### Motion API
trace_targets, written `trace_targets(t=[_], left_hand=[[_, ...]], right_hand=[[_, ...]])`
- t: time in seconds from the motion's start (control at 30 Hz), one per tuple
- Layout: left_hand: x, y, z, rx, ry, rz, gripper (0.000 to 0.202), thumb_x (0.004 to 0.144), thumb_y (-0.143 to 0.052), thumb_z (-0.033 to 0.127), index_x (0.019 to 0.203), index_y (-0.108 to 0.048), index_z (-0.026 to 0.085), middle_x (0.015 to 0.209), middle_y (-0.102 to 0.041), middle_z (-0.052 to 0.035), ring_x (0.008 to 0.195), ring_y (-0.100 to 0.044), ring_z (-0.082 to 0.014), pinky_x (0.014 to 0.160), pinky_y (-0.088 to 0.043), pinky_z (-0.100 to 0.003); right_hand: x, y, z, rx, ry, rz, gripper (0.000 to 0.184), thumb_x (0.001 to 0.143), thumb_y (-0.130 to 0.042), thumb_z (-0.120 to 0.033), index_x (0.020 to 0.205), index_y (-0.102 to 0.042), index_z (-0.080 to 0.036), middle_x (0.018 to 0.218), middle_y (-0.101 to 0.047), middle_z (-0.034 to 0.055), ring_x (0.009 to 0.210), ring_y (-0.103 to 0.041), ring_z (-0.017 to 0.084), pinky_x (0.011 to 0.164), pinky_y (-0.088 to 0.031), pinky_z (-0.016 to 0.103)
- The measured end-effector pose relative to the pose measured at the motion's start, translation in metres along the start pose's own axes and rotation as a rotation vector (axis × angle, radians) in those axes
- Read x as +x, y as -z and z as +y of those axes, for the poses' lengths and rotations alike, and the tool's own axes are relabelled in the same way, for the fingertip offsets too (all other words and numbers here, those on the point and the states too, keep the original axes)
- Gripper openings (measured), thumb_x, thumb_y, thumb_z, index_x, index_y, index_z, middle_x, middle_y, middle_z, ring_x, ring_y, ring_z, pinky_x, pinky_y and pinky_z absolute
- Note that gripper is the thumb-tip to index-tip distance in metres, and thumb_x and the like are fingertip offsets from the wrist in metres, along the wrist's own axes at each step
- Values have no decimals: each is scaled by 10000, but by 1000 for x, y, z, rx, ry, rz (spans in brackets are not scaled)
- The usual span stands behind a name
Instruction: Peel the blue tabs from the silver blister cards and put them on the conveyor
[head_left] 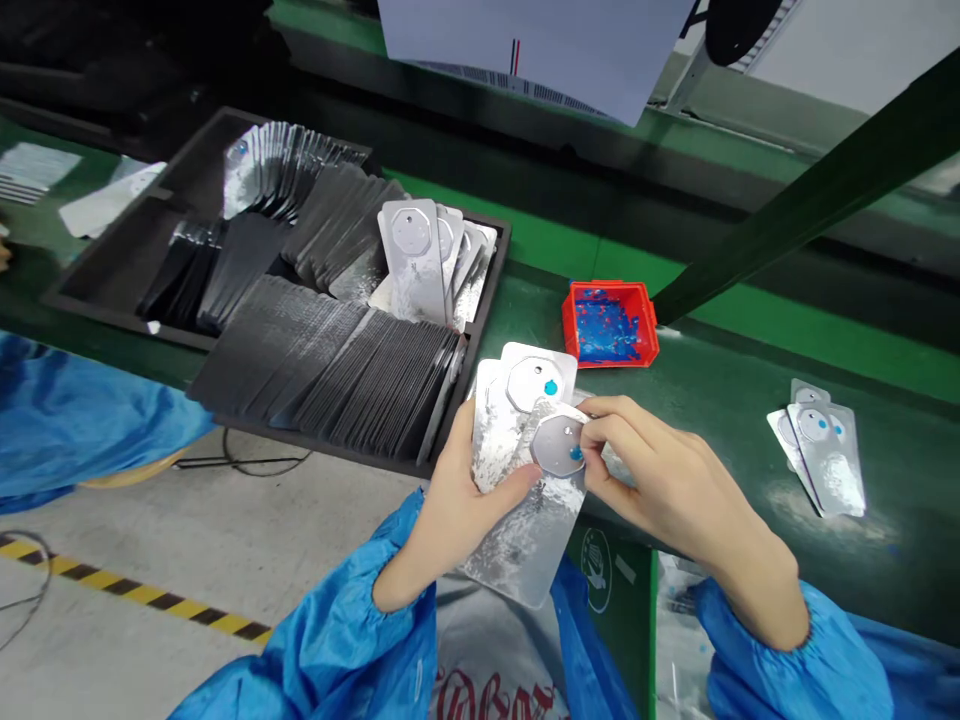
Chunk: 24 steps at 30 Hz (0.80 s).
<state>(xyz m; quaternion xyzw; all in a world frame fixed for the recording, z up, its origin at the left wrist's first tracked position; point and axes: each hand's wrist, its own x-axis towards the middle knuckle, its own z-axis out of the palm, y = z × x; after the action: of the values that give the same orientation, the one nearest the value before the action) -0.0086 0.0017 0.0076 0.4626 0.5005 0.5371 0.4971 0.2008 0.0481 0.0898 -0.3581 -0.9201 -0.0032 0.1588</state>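
Observation:
My left hand (457,500) grips a fanned stack of silvery metal plates (517,470), each with an octagonal raised patch and a hole. The front plate carries a small blue dot (575,455) at its hole, and another plate behind shows one too. My right hand (660,480) pinches at the front plate's top edge, fingertips right beside the blue dot. Both hands wear blue sleeves and hover just off the green bench's near edge.
A black tray (97,290) packed with rows of the same plates sits to the left. A small red bin (609,322) of blue bits stands behind my hands. A few finished plates (821,455) lie on the green bench at right. A slanted green bar (810,190) crosses above.

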Motion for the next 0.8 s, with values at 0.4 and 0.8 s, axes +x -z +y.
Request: trace_targets(t=[0.4, 0.8], left_hand=[[5, 4, 3, 41, -158, -132, 689, 938, -813, 161, 1579, -616, 319, 1660, -632, -38, 1558, -577, -285, 1306, -485, -426], [13, -8, 20, -20, -18, -166, 300, 874, -695, 88, 1085, -835, 250, 1137, -876, -5, 1113, -818, -231, 1071, -639, -367]], right_hand=[[0, 9, 2, 230, -65, -160, 149, 1036, -542, -83, 1009, -529, -229, 1084, -664, 61, 746, -626, 145, 658, -545, 292], [3, 2, 0, 175, -38, -168, 96, 1082, -508, -144, 1023, -534, -215, 1314, -681, 150, 669, -667, 124, 539, -512, 287]])
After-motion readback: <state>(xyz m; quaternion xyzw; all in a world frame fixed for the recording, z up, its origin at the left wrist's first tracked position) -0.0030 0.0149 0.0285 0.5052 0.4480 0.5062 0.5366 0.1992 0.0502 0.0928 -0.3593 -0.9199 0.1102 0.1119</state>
